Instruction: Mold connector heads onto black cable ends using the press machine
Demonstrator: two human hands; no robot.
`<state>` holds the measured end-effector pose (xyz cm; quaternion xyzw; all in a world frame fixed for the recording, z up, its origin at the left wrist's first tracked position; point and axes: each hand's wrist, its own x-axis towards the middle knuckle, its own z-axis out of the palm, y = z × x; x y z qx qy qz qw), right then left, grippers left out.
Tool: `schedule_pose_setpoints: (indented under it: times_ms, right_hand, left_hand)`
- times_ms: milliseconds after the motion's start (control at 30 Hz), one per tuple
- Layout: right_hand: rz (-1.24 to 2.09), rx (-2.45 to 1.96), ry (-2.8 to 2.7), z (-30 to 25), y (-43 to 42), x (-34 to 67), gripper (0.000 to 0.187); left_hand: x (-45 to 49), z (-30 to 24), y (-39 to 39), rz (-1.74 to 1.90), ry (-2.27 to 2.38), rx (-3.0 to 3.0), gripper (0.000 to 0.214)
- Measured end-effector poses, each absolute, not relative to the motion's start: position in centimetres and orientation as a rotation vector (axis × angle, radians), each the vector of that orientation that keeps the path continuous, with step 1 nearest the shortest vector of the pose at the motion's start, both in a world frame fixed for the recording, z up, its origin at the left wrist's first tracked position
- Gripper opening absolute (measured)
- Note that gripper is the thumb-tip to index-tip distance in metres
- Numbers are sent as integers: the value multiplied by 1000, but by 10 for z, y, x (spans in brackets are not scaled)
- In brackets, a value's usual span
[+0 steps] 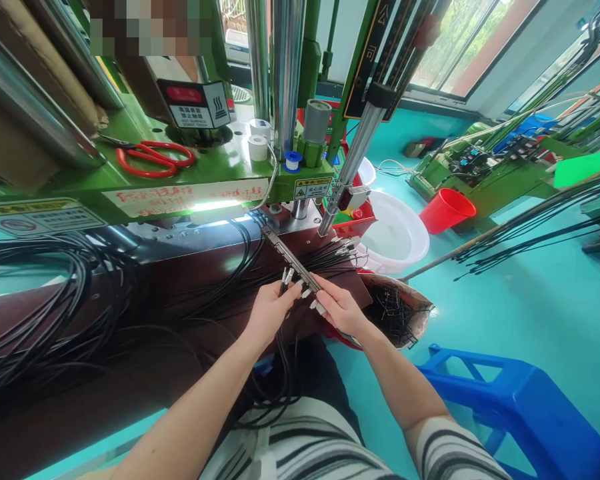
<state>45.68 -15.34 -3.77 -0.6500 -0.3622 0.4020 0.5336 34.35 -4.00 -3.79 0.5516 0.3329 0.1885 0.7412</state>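
A long narrow metal bar (pixel 293 260) with slots along its length lies slantwise in front of the green press. My right hand (pixel 341 308) is closed on its near end. My left hand (pixel 273 308) is closed beside the bar, its fingers around a black cable with a metal connector (pixel 289 275) at the tip. Small metal connectors (pixel 306 292) sit at the bar's near end between both hands. Black cable hangs below my left hand toward my lap. The fingertips partly hide how the connectors meet the bar.
Coiled black cables (pixel 70 293) cover the brown bench's left side. Red-handled scissors (pixel 155 159) lie on the green press (pixel 230 170), which bears a hot-surface label. To the right are a container of black scraps (pixel 393 310), a white tub (pixel 395 230), a red bucket (pixel 447 210) and a blue stool (pixel 525 400).
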Motion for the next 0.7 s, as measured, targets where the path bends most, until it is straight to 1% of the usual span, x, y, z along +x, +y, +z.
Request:
schedule_pose_setpoints:
  times_ms: [200,267,367,433,533,700]
  right_hand:
    - [1032,-1473,-702,-32,-152,454,49]
    - [1033,-1445,-607,-29,-152,454,49]
    - [1036,-1410,-550,-24,-152,454,49]
    - [1058,-1386,-557,-23,-152,455,47]
    - [1092,-1387,-584,-22,-153,457,44]
    - [1122,-1384,-648,-23,-154,460,46]
  left_hand:
    - [344,-36,-39,458,732,1302,31]
    - [341,-33,-35,571,773,1318,30]
    - [337,-28,-28,805,842,1176,27]
    - [335,-26,-27,843,857,1085,22]
    - [336,-26,-31,685,804,1093,23]
    - [338,-27,-35,437,759,1059,30]
